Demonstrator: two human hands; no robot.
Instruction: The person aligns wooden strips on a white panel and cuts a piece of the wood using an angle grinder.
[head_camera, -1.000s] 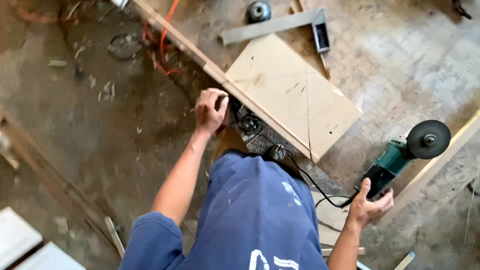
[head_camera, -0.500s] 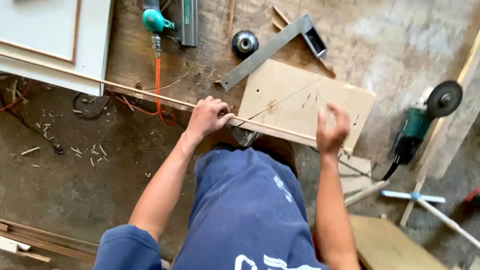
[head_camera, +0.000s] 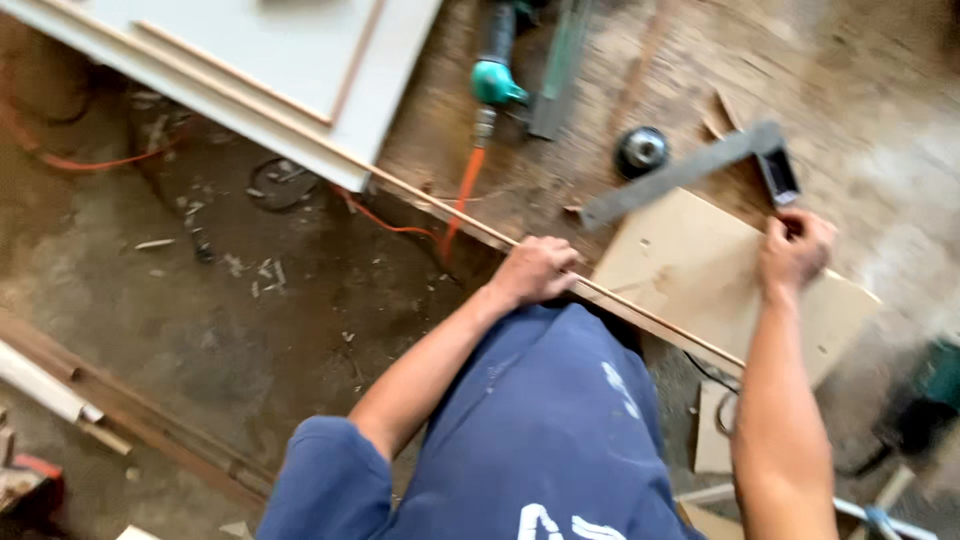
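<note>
My left hand (head_camera: 535, 270) is shut on a long thin wooden strip (head_camera: 430, 205) that runs diagonally from the upper left down across a pale plywood board (head_camera: 690, 275). My right hand (head_camera: 795, 250) rests with curled fingers at the board's far right corner, just below the dark handle of a metal square (head_camera: 680, 175). Whether it holds anything is hidden. The square lies along the board's far edge. My blue-clothed body fills the lower middle.
A white framed panel (head_camera: 250, 60) lies at the upper left. A teal tool (head_camera: 495, 80) with an orange hose and a round black disc (head_camera: 641, 150) lie beyond the board. A green grinder (head_camera: 940, 375) sits at the right edge. Wooden slats (head_camera: 120, 410) lie at the lower left.
My right hand left the green grinder, crossed over the board and now sits at its far right corner by the square. My left hand stays on the strip. The view has swung left.
</note>
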